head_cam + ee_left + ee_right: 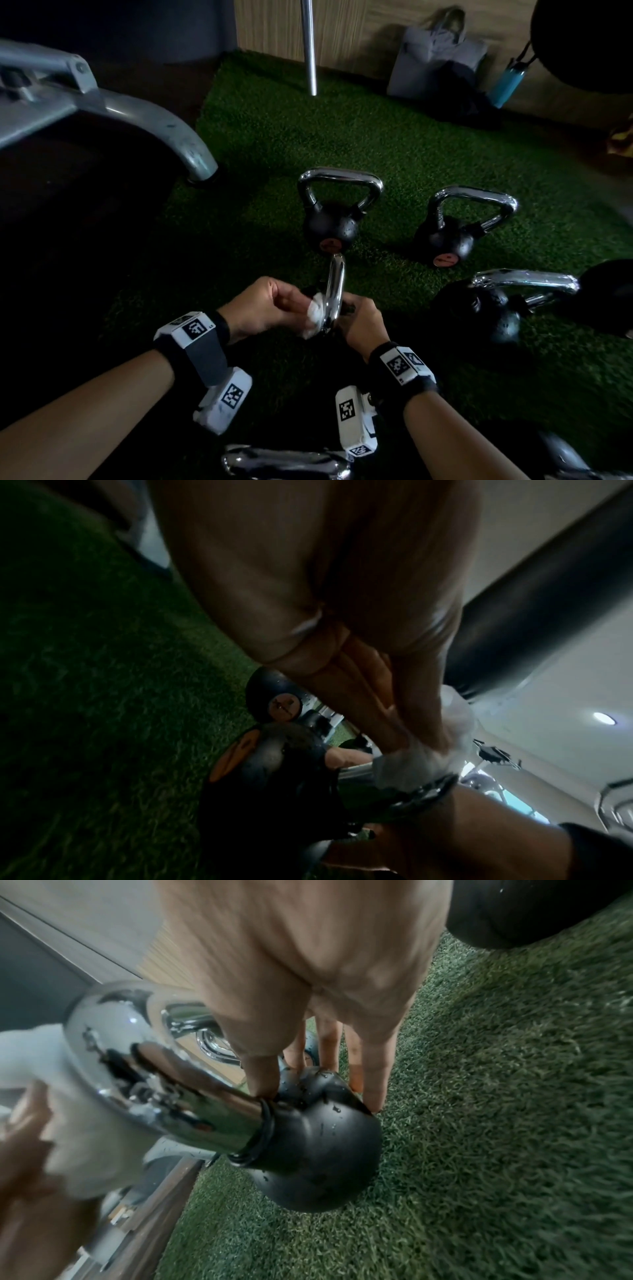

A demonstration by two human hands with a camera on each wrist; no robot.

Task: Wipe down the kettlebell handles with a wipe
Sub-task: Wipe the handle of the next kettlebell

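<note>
A black kettlebell (318,1156) lies tipped on the green turf, its chrome handle (335,284) pointing up toward me. My left hand (301,306) pinches a crumpled white wipe (317,313) against the near left side of that handle. In the left wrist view the fingers (394,718) press the wipe (421,764) onto the bar above the orange-labelled body (274,777). My right hand (359,315) grips the top of the black body, thumb at the handle's base and fingers (373,1080) on the far side. The wipe (85,1137) covers the handle's bend (137,1047).
Two upright kettlebells (330,212) (455,226) stand just beyond on the turf. A third (507,301) lies at the right. Another chrome handle (284,462) is near my wrists. A grey machine leg (191,150) is at the left; a steel pole (310,51), bags (442,58) and a bottle (507,82) at the back.
</note>
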